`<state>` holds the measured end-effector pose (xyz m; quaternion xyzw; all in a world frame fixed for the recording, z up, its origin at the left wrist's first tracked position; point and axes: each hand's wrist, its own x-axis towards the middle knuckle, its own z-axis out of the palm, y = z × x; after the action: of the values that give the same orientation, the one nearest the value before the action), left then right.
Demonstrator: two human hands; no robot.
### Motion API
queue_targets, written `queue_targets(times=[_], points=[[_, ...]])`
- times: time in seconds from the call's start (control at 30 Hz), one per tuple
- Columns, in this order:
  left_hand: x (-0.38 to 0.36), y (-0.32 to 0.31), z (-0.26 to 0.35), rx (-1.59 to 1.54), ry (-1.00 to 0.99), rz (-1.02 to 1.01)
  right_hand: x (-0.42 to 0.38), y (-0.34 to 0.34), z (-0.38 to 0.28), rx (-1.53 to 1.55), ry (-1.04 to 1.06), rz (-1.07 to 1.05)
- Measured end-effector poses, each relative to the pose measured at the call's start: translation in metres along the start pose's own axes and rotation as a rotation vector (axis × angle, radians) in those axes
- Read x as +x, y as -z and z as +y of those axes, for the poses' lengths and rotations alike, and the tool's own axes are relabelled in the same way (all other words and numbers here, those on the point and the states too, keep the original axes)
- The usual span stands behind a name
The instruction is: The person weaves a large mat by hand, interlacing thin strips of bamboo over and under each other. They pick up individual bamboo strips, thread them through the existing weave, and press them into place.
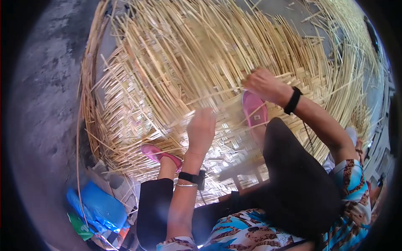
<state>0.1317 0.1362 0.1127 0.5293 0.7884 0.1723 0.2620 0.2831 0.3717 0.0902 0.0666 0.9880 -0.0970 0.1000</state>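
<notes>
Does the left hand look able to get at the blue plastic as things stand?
Probably not directly: the left leg stands between the left hand and the blue plastic, so it would likely need to go over or around.

Woven mat (176,62): was of split, straw-like plant strips, rough and ribbed, the flat weave faintly shiny. Brown strip bundle (88,83): looked fibrous, dry, matt. Floor (42,96): was grey, concrete-like, matt, blotched. Blue bag (104,205): was thin plastic, creased, glossy. Pink shoes (256,112): looked smooth. Bracelet (186,185): was shiny metal. Trousers (289,167): were matt black cloth. Shirt (251,230): was printed cloth.
</notes>
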Motion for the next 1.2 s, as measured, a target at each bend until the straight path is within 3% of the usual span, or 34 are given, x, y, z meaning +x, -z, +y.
queue_targets(times=[0.03,0.07,0.13,0.17,0.23,0.27,0.3,0.37,0.43,0.47,0.5,0.57,0.6,0.67,0.83,0.9,0.93,1.0,1.1,1.2], points=[[0.006,0.004,0.008,-0.086,0.028,0.138,0.003,-0.008,-0.007,0.04,0.078,-0.023],[0.015,0.008,0.014,-0.104,0.015,0.118,0.006,-0.016,-0.015,0.043,0.055,-0.042],[0.032,0.012,0.018,0.112,-0.212,0.404,0.009,-0.027,-0.033,-0.048,0.03,-0.077],[0.034,0.005,0.013,0.085,-0.235,0.4,0.007,-0.033,-0.04,-0.025,0.058,-0.017],[0.03,-0.017,0.001,0.095,-0.191,0.056,0.004,-0.032,-0.05,0.019,0.082,0.08],[0.028,-0.025,0.004,0.073,-0.226,0.058,0.005,-0.027,-0.054,0.044,0.087,0.119],[0.024,-0.03,0.006,-0.019,-0.176,0.105,0.008,-0.019,-0.057,0.022,0.061,0.111],[0.017,-0.042,0.003,-0.111,-0.134,0.14,0.01,-0.007,-0.068,0.042,0.014,0.543],[0.012,-0.051,-0.008,-0.735,0.337,0.131,0.007,-0.006,-0.079,0.135,0.015,0.585],[0.013,-0.046,-0.013,-0.865,0.429,0.037,0.008,-0.006,-0.082,0.234,0.029,0.625],[0.013,-0.042,-0.015,-0.859,0.433,0.041,0.007,-0.014,-0.083,0.239,0.032,0.629],[0.015,-0.038,-0.015,-1.232,0.517,-0.058,0.003,-0.026,-0.084,0.594,-0.066,0.349],[0.015,-0.036,-0.013,-1.268,0.486,-0.079,0.0,-0.024,-0.081,0.595,-0.067,0.348],[0.019,-0.037,-0.006,-1.223,0.476,-0.099,-0.006,-0.015,-0.069,1.666,-0.448,0.039],[0.028,-0.046,0.01,-1.153,0.443,-0.068,-0.007,-0.013,-0.051,1.744,-0.618,0.231],[0.028,-0.044,0.015,-0.835,0.372,0.026,-0.01,-0.011,-0.045,1.693,-0.684,0.282],[0.026,-0.052,0.006,-0.541,0.206,0.098,-0.014,-0.008,-0.043,1.674,-0.699,0.306],[0.027,-0.036,0.025,-0.325,0.092,0.153,-0.02,-0.001,-0.036,1.586,-0.788,0.287],[0.027,-0.042,0.029,-0.413,0.096,0.176,-0.02,-0.014,-0.039,1.745,-0.651,0.274],[0.03,-0.048,0.032,-0.625,0.232,0.145,-0.018,-0.014,-0.045,1.777,-0.579,0.229]])
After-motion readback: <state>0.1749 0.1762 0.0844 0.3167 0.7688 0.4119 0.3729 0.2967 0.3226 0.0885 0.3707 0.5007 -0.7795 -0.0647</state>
